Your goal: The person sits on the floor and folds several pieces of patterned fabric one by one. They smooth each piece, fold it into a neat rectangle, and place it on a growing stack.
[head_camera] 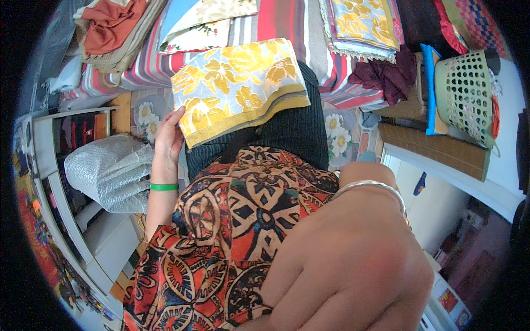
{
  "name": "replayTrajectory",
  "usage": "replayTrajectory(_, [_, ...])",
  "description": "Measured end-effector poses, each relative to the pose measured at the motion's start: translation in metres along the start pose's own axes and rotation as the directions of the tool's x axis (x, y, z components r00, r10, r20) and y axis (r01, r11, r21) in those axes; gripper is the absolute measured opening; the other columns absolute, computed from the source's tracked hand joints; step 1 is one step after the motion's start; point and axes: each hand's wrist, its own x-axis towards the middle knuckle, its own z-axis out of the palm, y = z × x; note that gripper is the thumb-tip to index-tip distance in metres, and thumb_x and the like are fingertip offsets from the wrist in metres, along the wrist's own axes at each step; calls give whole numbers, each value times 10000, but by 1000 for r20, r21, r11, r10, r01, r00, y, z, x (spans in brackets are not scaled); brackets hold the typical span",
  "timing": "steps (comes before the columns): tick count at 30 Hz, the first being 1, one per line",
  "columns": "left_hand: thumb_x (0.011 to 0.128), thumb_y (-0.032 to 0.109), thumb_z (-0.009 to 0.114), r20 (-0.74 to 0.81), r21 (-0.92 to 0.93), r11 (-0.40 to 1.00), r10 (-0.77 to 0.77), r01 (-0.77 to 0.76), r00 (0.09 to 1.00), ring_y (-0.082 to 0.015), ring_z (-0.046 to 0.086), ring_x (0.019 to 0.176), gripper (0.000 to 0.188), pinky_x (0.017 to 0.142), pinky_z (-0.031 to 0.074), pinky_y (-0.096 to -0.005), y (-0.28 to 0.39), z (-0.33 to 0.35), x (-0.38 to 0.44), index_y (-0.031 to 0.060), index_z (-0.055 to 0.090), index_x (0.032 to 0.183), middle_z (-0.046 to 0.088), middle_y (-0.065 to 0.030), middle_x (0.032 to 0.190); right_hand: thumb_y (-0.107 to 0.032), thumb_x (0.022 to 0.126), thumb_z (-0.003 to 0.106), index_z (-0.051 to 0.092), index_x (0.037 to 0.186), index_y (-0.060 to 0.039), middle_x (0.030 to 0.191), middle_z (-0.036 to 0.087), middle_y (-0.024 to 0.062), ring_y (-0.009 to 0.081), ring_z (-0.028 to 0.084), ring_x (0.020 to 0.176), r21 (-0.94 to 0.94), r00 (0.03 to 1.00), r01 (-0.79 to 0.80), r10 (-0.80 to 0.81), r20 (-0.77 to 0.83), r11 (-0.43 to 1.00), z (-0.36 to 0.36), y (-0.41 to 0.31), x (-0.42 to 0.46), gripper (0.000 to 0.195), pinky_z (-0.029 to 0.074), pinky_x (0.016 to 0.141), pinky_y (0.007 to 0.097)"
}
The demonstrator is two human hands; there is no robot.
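Observation:
A folded yellow-and-white floral cloth [244,87] lies across my thighs and the bed's edge, its layered golden border towards me. My left hand [170,130] holds its near left corner between thumb and fingers; a green band circles that wrist. My right hand [343,265], with a silver bangle, is raised very near the camera, in front of my patterned top. Its fingers are bent and their tips are hidden, and I see no cloth in it.
The striped bedspread [285,20] bears folded floral cloths [360,25], more folded fabric [112,29] and a maroon cloth [385,74]. To the right stands a green perforated plastic basket [466,95]. Bubble wrap [112,171] lies at the left beside white shelving [99,236].

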Motion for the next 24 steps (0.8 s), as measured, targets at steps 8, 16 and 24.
replayTrajectory(8, [860, 60, 675, 146, -141, 983, 142, -121, 979, -212, 642, 929, 327, 835, 547, -329, 10, 50, -24, -2, 486, 1119, 623, -119, 1034, -263, 785, 766, 542, 1120, -7, 1042, 588, 96, 185, 582, 929, -557, 853, -444, 140, -503, 702, -52, 112, 7, 477, 484, 796, 308])
replayTrajectory(16, [858, 63, 680, 100, -130, 977, 185, -172, 978, -214, 614, 900, 426, 779, 565, -348, 10, 52, -25, 5, 404, 1177, 586, -133, 1031, -243, 817, 726, 537, 1102, -36, 1068, 544, 129, 239, 568, 955, -561, 805, -476, 80, -587, 677, -36, 234, -19, 400, 496, 770, 329])
replayTrajectory(24, [896, 132, 648, -18, 40, 976, 215, -214, 977, -197, 611, 845, 311, 700, 568, -337, 4, 45, -53, 36, 404, 1062, 566, -121, 975, -163, 893, 630, 561, 856, -8, 720, 595, 119, 199, 586, 617, -426, 645, -648, 158, -748, 632, -34, 228, -15, 174, 457, 569, 322])
